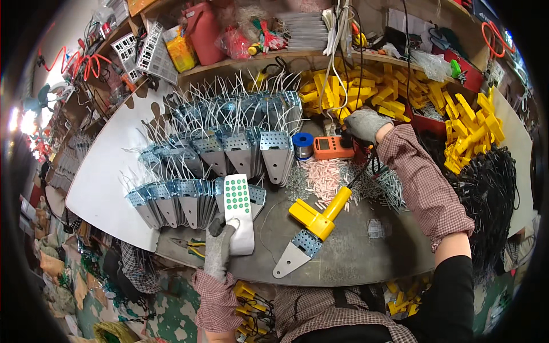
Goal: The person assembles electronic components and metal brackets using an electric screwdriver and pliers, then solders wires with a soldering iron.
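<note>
My left hand [216, 251], in a grey glove, grips the lower part of a white sheet of round green stickers [237, 197]. In a matching glove, my right hand [368, 124] reaches to the far side of the table, beside an orange meter [333, 147]. Its fingers curl downward over a dark spot with cords, and what they hold is hidden. Between my arms lies a yellow plastic handle piece [317, 218], joined to a grey perforated metal plate [293, 259]. A black cord runs from its upper end toward my right hand.
Rows of metal plates with white wires [229, 150] stand at left. Pliers [191, 246] lie by my left hand. Further back are a solder spool [303, 146], pink sleeves [325, 178], screws [389, 188], yellow parts [477, 128] and black cords [486, 197].
</note>
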`<state>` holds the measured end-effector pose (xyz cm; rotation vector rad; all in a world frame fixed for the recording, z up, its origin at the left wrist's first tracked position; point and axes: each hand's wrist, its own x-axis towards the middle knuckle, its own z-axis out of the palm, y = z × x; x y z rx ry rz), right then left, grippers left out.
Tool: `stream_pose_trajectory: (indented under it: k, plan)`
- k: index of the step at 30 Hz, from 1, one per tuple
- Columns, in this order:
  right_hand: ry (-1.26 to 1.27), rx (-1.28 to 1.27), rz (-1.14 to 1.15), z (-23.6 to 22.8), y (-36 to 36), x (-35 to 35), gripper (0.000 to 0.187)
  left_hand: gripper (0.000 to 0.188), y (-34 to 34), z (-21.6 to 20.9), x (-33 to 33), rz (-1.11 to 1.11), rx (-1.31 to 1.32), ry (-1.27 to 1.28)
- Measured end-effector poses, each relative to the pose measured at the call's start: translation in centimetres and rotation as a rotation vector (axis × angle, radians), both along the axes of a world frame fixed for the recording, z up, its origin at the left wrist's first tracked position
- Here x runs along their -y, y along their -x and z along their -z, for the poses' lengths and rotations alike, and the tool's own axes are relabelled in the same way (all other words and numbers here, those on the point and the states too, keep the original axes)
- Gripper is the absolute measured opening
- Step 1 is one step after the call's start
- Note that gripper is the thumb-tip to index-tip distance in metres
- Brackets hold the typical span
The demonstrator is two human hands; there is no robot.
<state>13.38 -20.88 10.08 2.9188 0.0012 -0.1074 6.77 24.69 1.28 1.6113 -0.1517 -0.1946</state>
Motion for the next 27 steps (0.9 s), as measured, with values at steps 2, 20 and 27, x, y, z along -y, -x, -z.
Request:
stream_pose_trajectory:
  k: [2, 20, 27]
  plan:
    - [0.045, -0.036, 0.016, 0.8, -0.4, -1.6, 0.027, 0.033, 0.4, 0.1, -0.2, 0.003, -0.025, 0.020]
    - [-0.957, 0.668, -0.544, 5.2, 11.9, -24.1, 0.023, 0.027, 4.3, -0.8, 3.1, -0.039, 0.070, 0.138]
    - [-0.951, 0.625, -0.455, 6.3, 11.4, -25.2, 0.025, 0.019, 4.1, -0.4, 3.4, -0.107, 0.430, -0.150]
